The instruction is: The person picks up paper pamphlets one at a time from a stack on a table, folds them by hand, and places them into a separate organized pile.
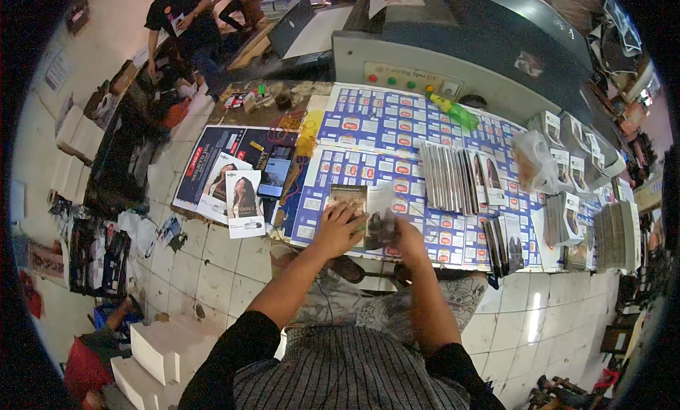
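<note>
My left hand (341, 229) lies flat, fingers spread, on a dark brown printed card (349, 192) near the table's front edge. Just right of it, a grey-and-white printed piece (380, 222) is smeared by motion; whether it joins the brown card I cannot tell. At its right edge is my right hand (409, 238), blurred, its fingers too indistinct to show their grip. Further right stands a row of thin printed boxes (450, 178) packed side by side, with a smaller group (501, 243) of them nearer me.
Left of my hands lie white printed boxes (244, 203) and a phone (274, 173). Bundled boxes (567, 215), a clear plastic bag (533, 158) and a green bottle (457, 112) are at the right. A grey machine (404, 59) backs the table (375, 258). Another person (185, 27) stands far left.
</note>
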Demonstrator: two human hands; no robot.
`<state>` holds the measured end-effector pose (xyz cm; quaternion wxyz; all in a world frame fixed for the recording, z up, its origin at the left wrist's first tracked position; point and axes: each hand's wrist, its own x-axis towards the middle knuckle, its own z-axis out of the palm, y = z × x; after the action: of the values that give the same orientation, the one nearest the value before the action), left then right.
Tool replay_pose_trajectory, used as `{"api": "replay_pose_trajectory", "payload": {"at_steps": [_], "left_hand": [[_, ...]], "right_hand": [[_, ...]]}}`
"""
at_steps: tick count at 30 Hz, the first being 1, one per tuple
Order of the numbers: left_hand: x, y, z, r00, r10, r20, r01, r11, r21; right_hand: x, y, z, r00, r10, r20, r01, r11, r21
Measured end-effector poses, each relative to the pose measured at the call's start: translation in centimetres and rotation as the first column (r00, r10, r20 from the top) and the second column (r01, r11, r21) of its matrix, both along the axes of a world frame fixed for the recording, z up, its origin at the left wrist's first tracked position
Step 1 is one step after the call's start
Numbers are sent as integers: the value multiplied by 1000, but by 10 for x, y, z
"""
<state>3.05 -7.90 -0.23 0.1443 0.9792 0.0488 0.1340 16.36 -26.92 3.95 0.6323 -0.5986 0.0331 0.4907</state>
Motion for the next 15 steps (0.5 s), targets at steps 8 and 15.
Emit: {"api": "replay_pose_trajectory", "payload": {"at_steps": [8, 15], "left_hand": [[-10, 26, -12, 997, -68, -42, 59, 980, -189], [-41, 67, -3, 989, 116, -90, -117, 993, -1]], "right_hand": [[-30, 33, -26, -182, 462, 868, -170, 855, -491], [-31, 39, -34, -210, 468, 859, -191, 842, -505]]}}
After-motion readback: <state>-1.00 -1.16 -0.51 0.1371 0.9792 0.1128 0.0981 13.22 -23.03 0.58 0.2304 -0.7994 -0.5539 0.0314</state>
